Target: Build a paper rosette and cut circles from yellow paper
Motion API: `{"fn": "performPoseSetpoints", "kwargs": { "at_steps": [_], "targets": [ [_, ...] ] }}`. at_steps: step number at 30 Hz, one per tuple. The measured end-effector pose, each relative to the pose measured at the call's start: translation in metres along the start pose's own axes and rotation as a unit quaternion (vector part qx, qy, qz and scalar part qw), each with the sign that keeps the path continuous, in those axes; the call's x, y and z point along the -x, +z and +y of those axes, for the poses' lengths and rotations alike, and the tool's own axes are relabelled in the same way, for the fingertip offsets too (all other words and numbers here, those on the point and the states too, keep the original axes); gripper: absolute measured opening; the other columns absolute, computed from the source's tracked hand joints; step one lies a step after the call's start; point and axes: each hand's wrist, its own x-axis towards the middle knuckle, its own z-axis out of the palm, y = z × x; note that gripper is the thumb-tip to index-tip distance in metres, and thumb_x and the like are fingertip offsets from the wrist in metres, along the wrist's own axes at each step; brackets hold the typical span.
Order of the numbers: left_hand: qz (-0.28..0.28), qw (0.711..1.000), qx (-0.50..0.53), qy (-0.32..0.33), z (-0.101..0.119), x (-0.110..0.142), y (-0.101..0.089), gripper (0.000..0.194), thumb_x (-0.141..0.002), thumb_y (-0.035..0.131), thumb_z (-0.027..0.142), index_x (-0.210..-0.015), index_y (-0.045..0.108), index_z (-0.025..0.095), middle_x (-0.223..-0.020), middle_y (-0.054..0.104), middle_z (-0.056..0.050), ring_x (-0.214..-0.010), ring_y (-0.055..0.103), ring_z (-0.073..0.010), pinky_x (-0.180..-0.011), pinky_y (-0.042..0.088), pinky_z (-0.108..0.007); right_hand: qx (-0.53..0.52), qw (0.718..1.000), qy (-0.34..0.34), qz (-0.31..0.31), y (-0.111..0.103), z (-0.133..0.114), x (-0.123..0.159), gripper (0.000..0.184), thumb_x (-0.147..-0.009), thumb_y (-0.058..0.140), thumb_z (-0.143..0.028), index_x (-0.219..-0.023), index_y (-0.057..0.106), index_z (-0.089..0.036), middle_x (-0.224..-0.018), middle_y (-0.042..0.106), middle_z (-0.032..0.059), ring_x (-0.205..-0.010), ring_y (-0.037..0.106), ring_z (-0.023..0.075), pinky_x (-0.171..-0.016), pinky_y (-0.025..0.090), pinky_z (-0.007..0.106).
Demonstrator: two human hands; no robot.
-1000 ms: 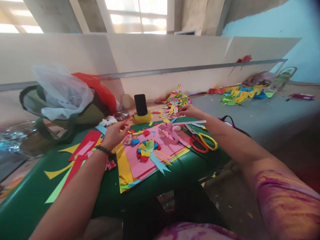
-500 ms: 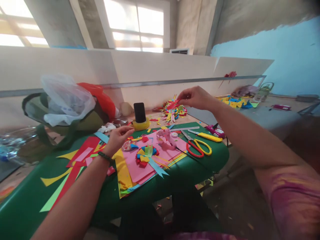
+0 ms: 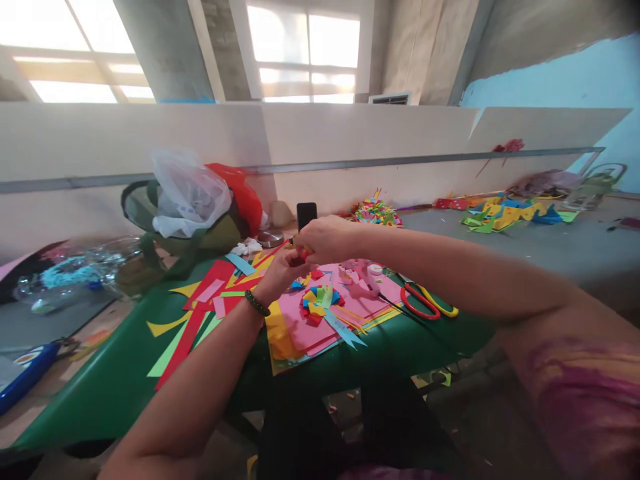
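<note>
Red bit (image 3: 305, 254) | pinched between left grip (image 3: 285, 270) and right grip (image 3: 327, 241) afaict, mostly hidden | paper rosette (image 3: 320, 308) lies below, nearside of both grips | red bit could crumple or slip if they tug unevenly tbh

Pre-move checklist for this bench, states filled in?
1. Hands together: ok, left hand and right hand meet at the fingers.
2. Grip on the red piece: cannot tell, fingers hide most of it.
3. Rosette clear of both hands: ok, on the pink sheets.
4. Scissors set down: ok, right of the sheets.
5. Scissor blades closed: cannot tell, mostly hidden.
6. Glue gun heat: cannot tell.
</note>
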Motion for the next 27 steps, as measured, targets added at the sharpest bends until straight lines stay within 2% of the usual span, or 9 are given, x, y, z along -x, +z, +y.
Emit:
{"fn": "performPoseSetpoints", "kwargs": {
  "at_steps": [4,7,11,14,16,18,21,24,27],
  "targets": [
    [0.064,0.985,0.150,-0.057,-0.004,-0.003,-0.005,0.038,-0.055,0.087,0.035,-0.074,0.061,0.016,-0.067,0.060,0.005,-0.058,0.055,-0.0074,-0.062,0.048,-0.023,-0.114,0.979,0.058,0.158,-0.003,0.007,0.025,0.028,-0.085,0.063,-0.027,-0.110,0.070,-0.017,-0.086,0.071,0.0071,-0.074,0.061,0.0184,-0.064,0.037,0.029],
    [0.062,0.974,0.208,-0.070,-0.003,-0.003,-0.004,0.039,-0.055,0.088,0.033,-0.077,0.061,0.015,-0.072,0.065,0.002,-0.063,0.062,-0.0093,-0.068,0.052,-0.026,-0.163,0.955,0.095,0.228,0.021,0.007,0.042,0.019,-0.085,0.064,-0.033,-0.095,0.073,-0.018,-0.075,0.068,0.0045,-0.067,0.059,0.0168,-0.060,0.034,0.028],
    [0.039,0.977,0.200,-0.065,0.000,0.001,0.001,0.040,-0.057,0.088,0.038,-0.078,0.064,0.015,-0.074,0.071,-0.001,-0.060,0.062,-0.0093,-0.063,0.050,-0.024,-0.207,0.946,0.154,0.197,0.072,0.000,0.039,0.021,-0.084,0.068,-0.040,-0.089,0.073,-0.020,-0.077,0.070,0.0053,-0.070,0.060,0.0181,-0.059,0.033,0.027],
    [0.035,0.981,0.180,-0.061,0.002,0.003,0.003,0.044,-0.055,0.089,0.041,-0.083,0.067,0.016,-0.074,0.072,-0.001,-0.057,0.061,-0.0089,-0.057,0.047,-0.022,-0.307,0.915,0.156,0.212,0.099,0.002,0.029,0.026,-0.083,0.067,-0.045,-0.087,0.073,-0.020,-0.074,0.068,0.0041,-0.068,0.059,0.0165,-0.056,0.035,0.026],
    [0.032,0.984,0.164,-0.057,0.001,0.003,0.003,0.046,-0.055,0.089,0.041,-0.087,0.069,0.016,-0.079,0.074,-0.002,-0.059,0.062,-0.0099,-0.057,0.047,-0.022,-0.434,0.874,0.112,0.188,0.108,0.006,0.023,0.031,-0.084,0.063,-0.048,-0.082,0.072,-0.018,-0.069,0.065,0.0020,-0.059,0.057,0.0134,-0.052,0.036,0.024],
    [0.026,0.988,0.146,-0.048,-0.001,0.002,0.002,0.045,-0.058,0.087,0.042,-0.090,0.069,0.017,-0.082,0.075,-0.004,-0.062,0.064,-0.0115,-0.058,0.048,-0.024,-0.549,0.817,0.077,0.157,0.113,0.010,0.020,0.035,-0.081,0.062,-0.051,-0.079,0.069,-0.016,-0.067,0.064,0.0004,-0.051,0.054,0.0107,-0.047,0.037,0.023],
    [0.009,0.992,0.124,-0.028,-0.004,0.001,0.000,0.042,-0.062,0.085,0.043,-0.092,0.070,0.017,-0.082,0.075,-0.004,-0.063,0.065,-0.0132,-0.060,0.049,-0.026,-0.619,0.764,0.080,0.165,0.119,0.013,0.017,0.031,-0.074,0.066,-0.047,-0.074,0.066,-0.016,-0.063,0.062,-0.0011,-0.045,0.050,0.0086,-0.044,0.036,0.022],
    [-0.003,0.994,0.111,-0.018,-0.004,0.001,-0.001,0.042,-0.064,0.083,0.041,-0.095,0.071,0.017,-0.084,0.074,-0.005,-0.066,0.065,-0.0134,-0.064,0.051,-0.026,-0.608,0.760,0.097,0.210,0.125,0.011,0.016,0.021,-0.076,0.062,-0.036,-0.068,0.065,-0.017,-0.059,0.060,-0.0021,-0.044,0.048,0.0083,-0.044,0.036,0.022],
    [-0.001,0.994,0.104,-0.028,0.000,0.002,-0.005,0.062,-0.062,0.084,0.034,-0.118,0.064,0.022,-0.098,0.072,-0.005,-0.075,0.066,-0.0148,-0.065,0.051,-0.026,-0.517,0.792,0.137,0.293,0.130,0.008,0.018,0.016,-0.077,0.061,-0.028,-0.066,0.066,-0.017,-0.060,0.063,-0.0008,-0.051,0.052,0.0104,-0.050,0.037,0.023]
  ]
}}
